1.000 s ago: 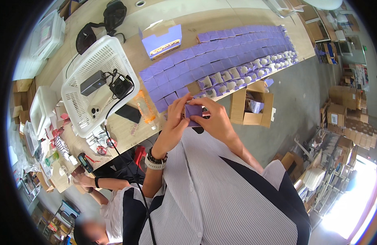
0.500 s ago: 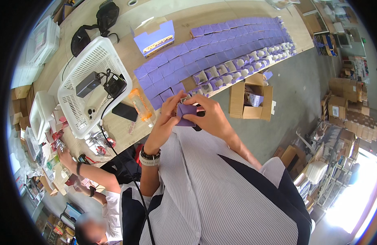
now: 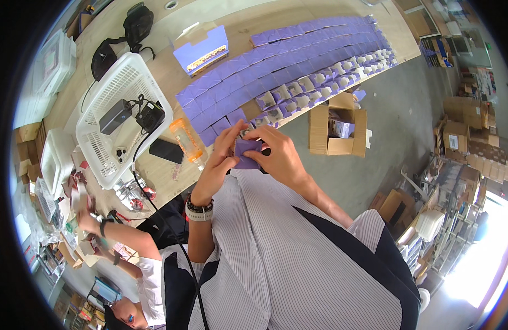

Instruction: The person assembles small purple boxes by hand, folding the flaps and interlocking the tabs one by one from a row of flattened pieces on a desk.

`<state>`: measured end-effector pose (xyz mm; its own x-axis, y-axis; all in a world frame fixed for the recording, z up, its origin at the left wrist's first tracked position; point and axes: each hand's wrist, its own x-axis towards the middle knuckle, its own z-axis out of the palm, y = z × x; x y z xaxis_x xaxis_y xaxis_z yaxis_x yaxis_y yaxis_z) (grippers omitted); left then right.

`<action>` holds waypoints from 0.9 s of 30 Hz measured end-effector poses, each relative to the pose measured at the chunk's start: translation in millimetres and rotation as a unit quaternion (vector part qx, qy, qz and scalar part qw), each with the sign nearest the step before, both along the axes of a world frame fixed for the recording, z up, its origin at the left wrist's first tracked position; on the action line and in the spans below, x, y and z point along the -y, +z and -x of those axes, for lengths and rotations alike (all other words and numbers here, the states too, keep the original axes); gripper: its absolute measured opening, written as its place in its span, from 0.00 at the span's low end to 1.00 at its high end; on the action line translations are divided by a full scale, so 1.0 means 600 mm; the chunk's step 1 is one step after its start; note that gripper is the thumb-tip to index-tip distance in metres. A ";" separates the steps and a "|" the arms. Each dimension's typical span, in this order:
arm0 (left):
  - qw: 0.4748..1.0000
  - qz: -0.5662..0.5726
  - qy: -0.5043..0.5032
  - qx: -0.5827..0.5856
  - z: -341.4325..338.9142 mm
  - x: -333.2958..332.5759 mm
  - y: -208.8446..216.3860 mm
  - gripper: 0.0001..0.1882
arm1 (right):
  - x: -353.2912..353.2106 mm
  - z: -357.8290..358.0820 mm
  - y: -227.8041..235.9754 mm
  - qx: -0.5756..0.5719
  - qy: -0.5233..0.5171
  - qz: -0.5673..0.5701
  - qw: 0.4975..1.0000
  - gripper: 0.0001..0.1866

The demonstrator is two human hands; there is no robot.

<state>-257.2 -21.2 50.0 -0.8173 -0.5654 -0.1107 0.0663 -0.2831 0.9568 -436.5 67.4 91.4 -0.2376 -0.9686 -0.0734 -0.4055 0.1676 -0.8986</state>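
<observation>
A small purple carton [image 3: 247, 155] is held between both hands in front of my chest, at the table's near edge. My left hand [image 3: 216, 160] grips its left side, thumb on the near face and fingers around the far side. My right hand [image 3: 279, 157] closes on its right side, with the thumb pressed to the near face. The carton's far side is hidden by my fingers. Just beyond stand rows of closed purple cartons [image 3: 276, 66], with open-topped cartons [image 3: 303, 85] along their near edge. Behind them sits a larger purple display box [image 3: 200, 50] with its flap raised.
At left, a white plastic basket [image 3: 88, 132] holds a phone [image 3: 121, 154], a black adapter [image 3: 150, 116] and a dark block. A black slab [image 3: 166, 151] and orange-and-clear bottle [image 3: 186, 140] lie beside it. An open cardboard box [image 3: 319, 132] stands on the floor; a co-worker's arm [image 3: 127, 236] reaches in lower left.
My view has shifted slightly. Both hands stay on the carton, with the right fingers and thumb slightly moved on it. The co-worker's hands have moved down.
</observation>
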 end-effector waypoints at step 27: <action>0.961 0.048 0.172 0.210 -0.063 -0.034 -0.140 0.22 | 0.120 0.051 -0.331 -0.439 -0.071 -0.114 0.888 0.30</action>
<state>-219.1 -0.7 -34.0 -0.4751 -0.8180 -0.3244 -0.2582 -0.2228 0.9401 -467.2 -4.8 -107.4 -0.4188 -0.9080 0.0104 -0.8935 0.4100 -0.1830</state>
